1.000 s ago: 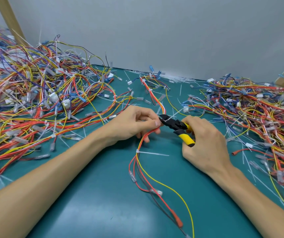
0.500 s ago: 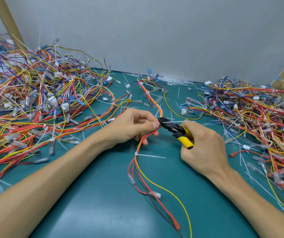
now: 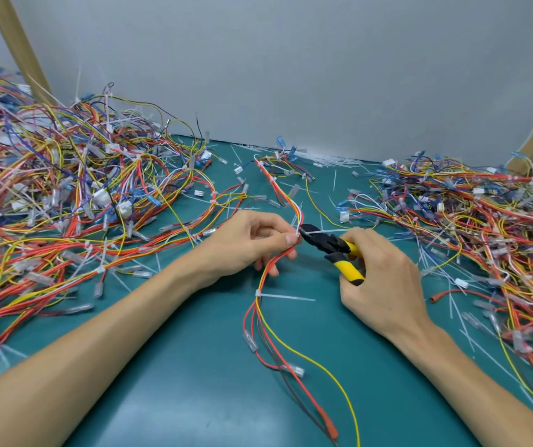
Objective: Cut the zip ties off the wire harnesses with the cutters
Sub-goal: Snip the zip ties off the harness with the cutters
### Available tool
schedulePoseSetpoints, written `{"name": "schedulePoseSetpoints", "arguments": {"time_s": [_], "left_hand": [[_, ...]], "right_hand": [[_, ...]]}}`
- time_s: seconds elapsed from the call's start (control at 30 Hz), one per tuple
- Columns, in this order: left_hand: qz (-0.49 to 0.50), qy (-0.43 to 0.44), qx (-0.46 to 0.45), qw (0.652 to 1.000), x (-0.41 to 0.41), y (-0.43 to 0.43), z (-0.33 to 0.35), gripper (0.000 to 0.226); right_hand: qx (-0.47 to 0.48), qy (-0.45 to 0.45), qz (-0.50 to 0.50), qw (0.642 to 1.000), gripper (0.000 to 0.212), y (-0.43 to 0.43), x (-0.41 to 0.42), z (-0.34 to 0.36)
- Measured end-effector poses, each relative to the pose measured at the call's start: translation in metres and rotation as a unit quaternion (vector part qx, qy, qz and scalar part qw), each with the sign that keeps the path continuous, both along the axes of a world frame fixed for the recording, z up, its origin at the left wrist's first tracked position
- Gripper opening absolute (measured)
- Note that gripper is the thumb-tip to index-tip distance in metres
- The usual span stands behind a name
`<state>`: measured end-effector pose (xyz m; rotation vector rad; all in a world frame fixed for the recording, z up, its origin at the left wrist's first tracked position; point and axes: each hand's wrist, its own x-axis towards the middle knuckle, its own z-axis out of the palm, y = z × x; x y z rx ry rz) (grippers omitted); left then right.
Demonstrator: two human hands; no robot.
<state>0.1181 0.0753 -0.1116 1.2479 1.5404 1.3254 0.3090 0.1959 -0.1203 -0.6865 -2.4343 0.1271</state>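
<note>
My left hand (image 3: 249,241) pinches a wire harness (image 3: 278,201) of red, yellow and white wires at the middle of the green table. My right hand (image 3: 384,279) grips the yellow-handled cutters (image 3: 332,248). Their black jaws sit at a white zip tie (image 3: 318,232) on the harness, right beside my left fingertips. A second white zip tie (image 3: 278,296) binds the same harness lower down, with its tail pointing right. The loose wire ends trail toward me.
A big tangle of harnesses (image 3: 65,204) covers the left of the green table (image 3: 194,382). Another pile (image 3: 484,227) fills the right side. Cut zip tie tails (image 3: 329,161) litter the back edge by the grey wall. Wooden posts stand at both back corners.
The cutter jaws have stayed at the tie by my left fingertips. Both hands have held nearly the same place; the view has shifted slightly.
</note>
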Motion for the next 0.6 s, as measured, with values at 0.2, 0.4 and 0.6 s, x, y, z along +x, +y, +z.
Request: {"name": "schedulePoseSetpoints", "arguments": {"time_s": [0.2, 0.4, 0.6], "left_hand": [[0.009, 0.005, 0.002, 1.0, 0.001, 0.0013, -0.0025, 0.01], [0.006, 0.001, -0.002, 1.0, 0.0017, 0.0006, 0.0005, 0.01], [0.001, 0.004, -0.008, 1.0, 0.0017, 0.0004, -0.0006, 0.011]], "right_hand": [[-0.007, 0.004, -0.005, 1.0, 0.017, -0.0007, 0.0013, 0.0015], [-0.002, -0.019, -0.014, 1.0, 0.015, -0.0007, 0.002, 0.0032], [0.004, -0.024, -0.013, 1.0, 0.015, 0.0001, 0.0027, 0.0005]]}}
